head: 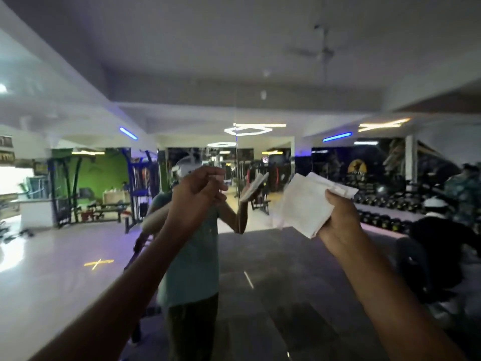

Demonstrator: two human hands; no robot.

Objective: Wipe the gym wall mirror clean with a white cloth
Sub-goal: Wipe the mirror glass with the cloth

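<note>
Right hand raised, right of centre, fingers and thumb curled around a folded white cloth; cloth sticks up and left out of the grip, held in the air in front of the mirror, can't tell if it touches the glass. Left hand raised at about the same height, just left of centre, fingers curled in loosely with thumb against fingertips; frame is blurred, can't tell if it's pinching anything. Hands are apart, with a gap between them. Mirror fills most of the view ahead; a vertical seam between panels runs down near centre. Reflection shows the person in a teal shirt with both arms up, and the cloth's reflection just right of the seam. Also reflected: weight machines against a green wall at far left, dumbbell rack along the right, hexagonal ceiling light and blue strip lights overhead, pale floor left, dark floor centre.
</note>
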